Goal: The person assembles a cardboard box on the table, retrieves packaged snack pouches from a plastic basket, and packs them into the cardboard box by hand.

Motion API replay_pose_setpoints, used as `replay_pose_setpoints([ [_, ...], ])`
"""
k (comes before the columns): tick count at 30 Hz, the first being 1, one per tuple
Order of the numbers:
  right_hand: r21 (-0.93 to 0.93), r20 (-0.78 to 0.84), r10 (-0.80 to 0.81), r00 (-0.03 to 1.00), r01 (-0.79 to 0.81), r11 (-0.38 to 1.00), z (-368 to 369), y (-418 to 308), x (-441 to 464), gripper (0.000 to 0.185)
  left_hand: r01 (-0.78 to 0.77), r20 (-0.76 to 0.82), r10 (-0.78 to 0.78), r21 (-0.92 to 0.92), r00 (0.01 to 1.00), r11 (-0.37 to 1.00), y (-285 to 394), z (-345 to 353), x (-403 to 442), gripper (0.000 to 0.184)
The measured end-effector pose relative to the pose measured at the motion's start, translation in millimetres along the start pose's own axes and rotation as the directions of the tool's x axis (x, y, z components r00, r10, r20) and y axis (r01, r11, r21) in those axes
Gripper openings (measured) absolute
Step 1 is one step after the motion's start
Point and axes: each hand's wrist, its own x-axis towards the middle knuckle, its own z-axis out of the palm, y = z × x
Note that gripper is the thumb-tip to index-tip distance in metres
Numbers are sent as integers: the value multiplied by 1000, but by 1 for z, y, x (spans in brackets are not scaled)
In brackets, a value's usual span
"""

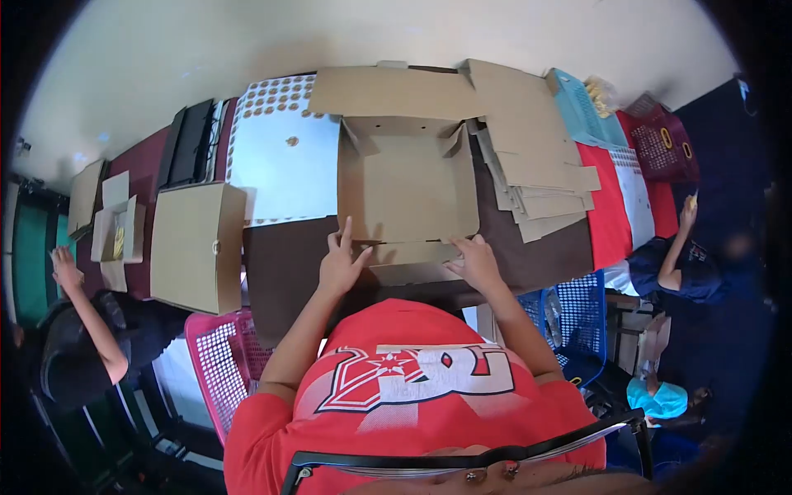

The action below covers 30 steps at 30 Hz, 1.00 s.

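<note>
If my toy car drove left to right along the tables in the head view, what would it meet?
Small open carton, closed cardboard box, white sheet with round brown prints, open cardboard box, pile of flattened cardboard, maroon plastic basket.

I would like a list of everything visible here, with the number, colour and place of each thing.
Open box: 1, brown, table centre
Flat cardboard pieces: several, brown, right of the open box
Dotted sheet: 1, white, left of the open box
Closed box: 1, brown, farther left
Small open box: 1, pale, far left
Black flat object: 1, black, behind the closed box
Tray: 1, light blue, upper right
Basket: 1, maroon, far right
Perforated plastic items: 2, pink lower left, blue lower right
Other people: at least 3, dark or turquoise tops, both sides
Shirt: 1, red, bottom
Left hand: 1, bare, box's near left corner
Right hand: 1, bare, near right corner
</note>
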Motion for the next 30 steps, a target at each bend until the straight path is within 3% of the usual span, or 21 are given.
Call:
replay_pose_setpoints([
  [2,-166,-85,-140,987,125,978,7,4,0,60,25,48,-24,-33,999,999,2,-3,-1,89],
  [6,-195,-73,-55,996,40,980,0,-12,2,51,-14,123,10,32,992,999,-1,-13,0,103],
  [10,-197,-206,-153,966,112,974,10,-5,5,47,-58,153,67,-64,986,996,-6,-25,0,112],
  [19,-47,-231,-223,947,218,975,12,9,10,42,-59,118,72,-117,990,991,-15,-16,0,105],
  [23,-94,-227,-302,926,288,953,12,3,6,41,-48,114,56,-74,992,996,-10,-14,2,103],
  [30,-152,-222,-218,950,187,971,27,-6,4,35,12,163,6,-108,987,994,0,-22,-1,92],
])
